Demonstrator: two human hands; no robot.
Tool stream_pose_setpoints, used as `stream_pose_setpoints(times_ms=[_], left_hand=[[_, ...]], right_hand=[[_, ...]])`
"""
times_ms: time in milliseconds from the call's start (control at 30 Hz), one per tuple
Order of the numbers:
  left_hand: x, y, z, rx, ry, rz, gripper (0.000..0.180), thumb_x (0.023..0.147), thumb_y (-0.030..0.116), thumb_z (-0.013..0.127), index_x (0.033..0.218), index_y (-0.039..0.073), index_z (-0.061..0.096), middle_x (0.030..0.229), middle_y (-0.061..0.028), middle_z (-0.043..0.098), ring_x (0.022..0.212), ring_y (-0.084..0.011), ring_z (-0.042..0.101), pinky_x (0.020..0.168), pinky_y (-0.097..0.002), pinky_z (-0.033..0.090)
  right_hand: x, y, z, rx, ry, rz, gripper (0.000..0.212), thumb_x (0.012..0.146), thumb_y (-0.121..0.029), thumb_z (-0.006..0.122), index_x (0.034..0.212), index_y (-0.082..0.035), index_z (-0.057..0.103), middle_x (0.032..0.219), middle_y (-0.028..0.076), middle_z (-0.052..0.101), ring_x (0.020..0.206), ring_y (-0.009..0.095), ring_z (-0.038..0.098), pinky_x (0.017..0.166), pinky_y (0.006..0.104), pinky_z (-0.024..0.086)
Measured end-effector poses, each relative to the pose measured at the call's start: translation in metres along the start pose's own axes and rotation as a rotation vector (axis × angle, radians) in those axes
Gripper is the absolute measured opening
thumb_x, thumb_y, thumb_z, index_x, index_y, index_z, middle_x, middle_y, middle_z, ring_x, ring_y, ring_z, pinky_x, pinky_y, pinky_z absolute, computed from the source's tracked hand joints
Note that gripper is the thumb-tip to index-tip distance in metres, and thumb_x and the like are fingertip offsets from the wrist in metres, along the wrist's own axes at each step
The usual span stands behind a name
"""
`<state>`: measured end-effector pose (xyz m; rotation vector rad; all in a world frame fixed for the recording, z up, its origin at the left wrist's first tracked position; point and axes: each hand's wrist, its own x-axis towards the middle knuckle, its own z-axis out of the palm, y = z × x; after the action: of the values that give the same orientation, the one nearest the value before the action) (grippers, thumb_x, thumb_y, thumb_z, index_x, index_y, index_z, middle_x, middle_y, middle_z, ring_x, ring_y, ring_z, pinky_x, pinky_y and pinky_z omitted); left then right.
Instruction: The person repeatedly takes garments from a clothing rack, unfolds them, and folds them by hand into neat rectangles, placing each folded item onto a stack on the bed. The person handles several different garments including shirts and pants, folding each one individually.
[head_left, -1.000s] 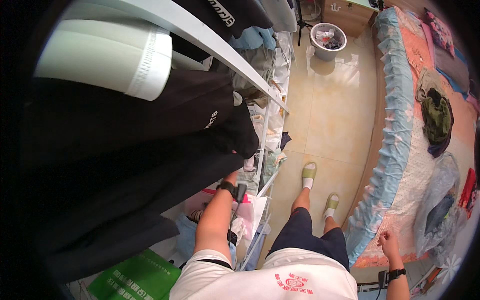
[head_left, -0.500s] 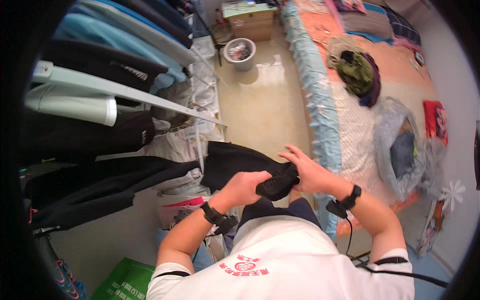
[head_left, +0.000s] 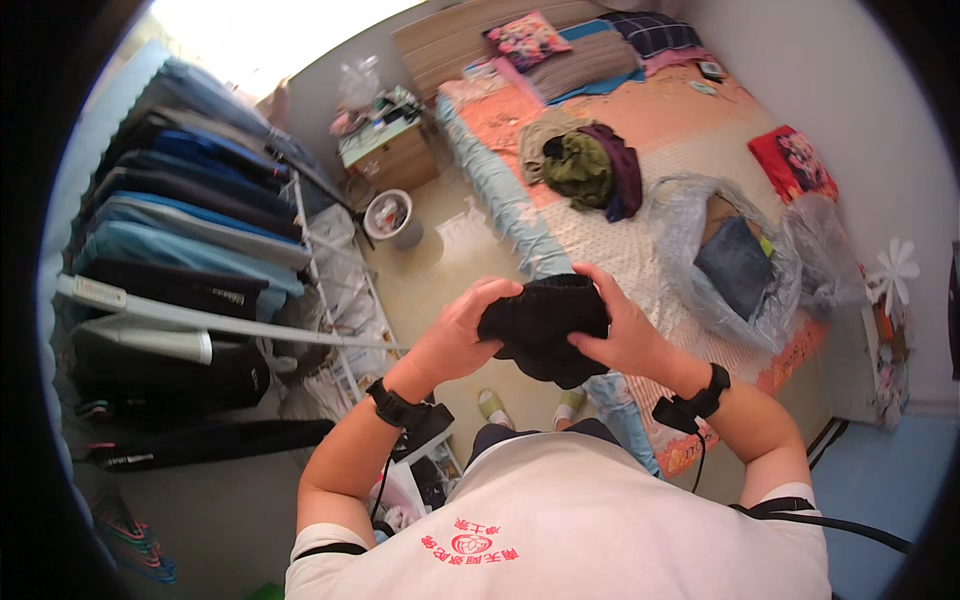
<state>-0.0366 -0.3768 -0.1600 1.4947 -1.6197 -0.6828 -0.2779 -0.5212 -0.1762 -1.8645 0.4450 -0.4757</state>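
Between my hands is a bunched black garment (head_left: 548,332), with a gathered, elastic-looking edge turned upward. My left hand (head_left: 456,332) is closed on its left side, thumb below and fingers along the top. On the other side my right hand (head_left: 628,335) grips it with the thumb pressed on the front face; some of its fingers are hidden behind the cloth. The folded bundle hangs in the air in front of my body, above the floor by the bed edge. Its full shape does not show, so its exact kind is unclear.
A clothes rack (head_left: 230,318) with hanging garments stands at the left. To the right, the bed (head_left: 690,130) holds piled clothes (head_left: 585,170), an open plastic bag (head_left: 690,270) with folded cloth, and a red cushion (head_left: 792,165). A bin (head_left: 405,232) stands beside a bedside cabinet (head_left: 395,160).
The black garment, stretched out toward the rack before, is now gathered into a compact bundle between both hands. My view has turned toward the bed.
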Motion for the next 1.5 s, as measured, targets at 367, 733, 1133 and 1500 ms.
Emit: stream_pose_setpoints(times_ms=[367,733,1133,1500], left_hand=[[0.108,0.057,0.022,0.271,-0.196,0.345,0.048,0.064,-0.011,0.070,0.106,0.012,0.065,0.139,-0.0107,0.056,0.102,-0.0362,0.068,0.083,-0.0428,0.058],[0.155,0.064,-0.010,0.375,-0.365,0.599,0.040,0.072,-0.012,0.060,0.104,0.012,0.065,0.108,-0.0094,0.067,0.093,-0.0366,0.068,0.075,-0.0455,0.056],[0.152,0.082,-0.062,0.019,-0.427,0.487,0.058,0.071,-0.025,0.043,0.119,0.003,0.059,0.118,-0.0112,0.061,0.117,-0.0283,0.060,0.099,-0.0324,0.048],[0.144,0.064,-0.060,-0.237,-0.324,0.291,0.051,0.082,-0.023,0.051,0.124,0.006,0.051,0.117,-0.0029,0.053,0.112,-0.0117,0.053,0.093,-0.0261,0.046]], right_hand=[[-0.036,-0.025,-0.095,-0.009,0.265,0.119,0.033,0.084,0.005,0.072,0.111,-0.006,0.056,0.092,0.000,0.060,0.083,0.005,0.058,0.072,0.0253,0.049],[-0.045,-0.085,-0.121,-0.693,0.177,0.141,0.029,0.076,-0.025,0.078,0.083,0.000,0.065,0.081,0.020,0.068,0.080,0.042,0.067,0.070,0.0470,0.053],[-0.006,-0.143,-0.123,-1.038,0.426,0.002,0.024,0.081,-0.018,0.075,0.102,-0.007,0.069,0.099,0.015,0.069,0.092,0.038,0.070,0.080,0.0485,0.056],[0.034,-0.146,-0.037,-0.510,0.368,0.215,0.071,0.088,-0.022,0.081,0.148,-0.007,0.047,0.082,0.015,0.065,0.065,0.026,0.067,0.064,0.0391,0.055]])
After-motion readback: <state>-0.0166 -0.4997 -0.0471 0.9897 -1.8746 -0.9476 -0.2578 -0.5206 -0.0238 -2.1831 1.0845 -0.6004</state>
